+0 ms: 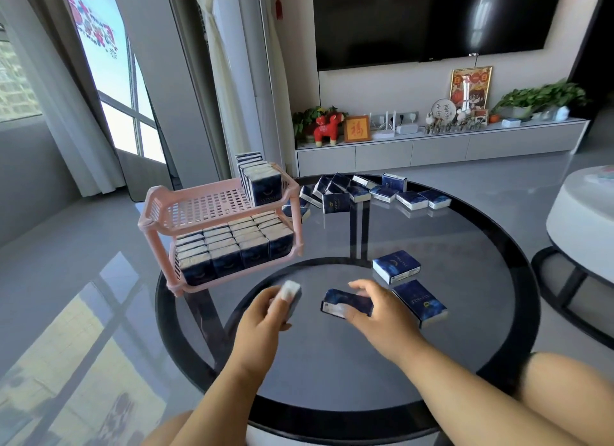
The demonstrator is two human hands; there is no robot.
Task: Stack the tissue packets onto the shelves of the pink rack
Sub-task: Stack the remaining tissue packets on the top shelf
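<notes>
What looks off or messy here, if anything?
Nothing damaged. The loose packets at the table's far side lie in a jumbled heap, some tipped against each other. The pink rack has its lower shelf full, but its top shelf holds only one row at the right end. Each hand (left, right) grips a packet.

The left hand (265, 316) covers most of its blurred packet (292, 294). Upper-shelf packets (262, 179) hide the pink rack (199, 209)'s far corner. The tabletop (332, 379)'s near rim runs behind the forearms.
</notes>
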